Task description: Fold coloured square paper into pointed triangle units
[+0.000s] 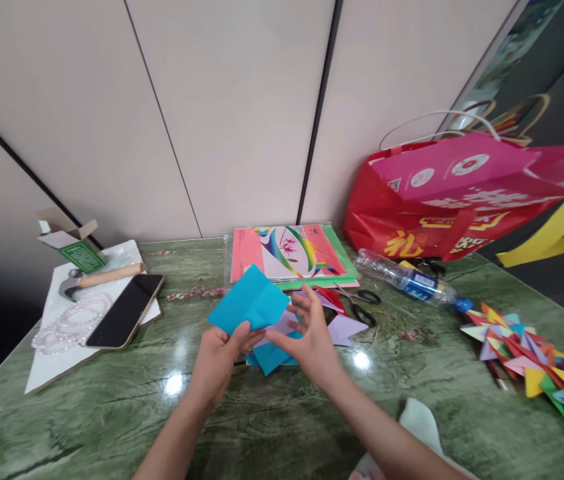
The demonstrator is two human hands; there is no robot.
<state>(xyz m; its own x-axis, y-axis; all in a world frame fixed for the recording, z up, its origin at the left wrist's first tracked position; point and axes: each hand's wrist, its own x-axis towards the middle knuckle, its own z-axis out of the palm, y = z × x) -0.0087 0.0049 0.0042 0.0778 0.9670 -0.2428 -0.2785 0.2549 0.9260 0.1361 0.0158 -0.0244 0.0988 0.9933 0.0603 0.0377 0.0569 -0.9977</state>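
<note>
My left hand [225, 353] pinches the lower edge of a blue sheet of paper [249, 300], thumb on top. The sheet is tilted above the table and shows crease lines. Just right of it, my right hand [309, 333] has its fingers spread and curved, with nothing seen in them. Below the hands lie a second blue paper piece [271, 357] and some lilac folded paper [346, 329], partly covered by the hands. Black-handled scissors [365, 305] rest beside a red paper piece [331, 299].
A packet of coloured paper [289, 250] lies at the back. To the left are a phone [126, 311], a hammer [107, 275], beads [75, 323] and a small box [79, 250]. On the right are a plastic bottle [412, 280], a red bag [442, 207] and colourful folded paper [537, 360].
</note>
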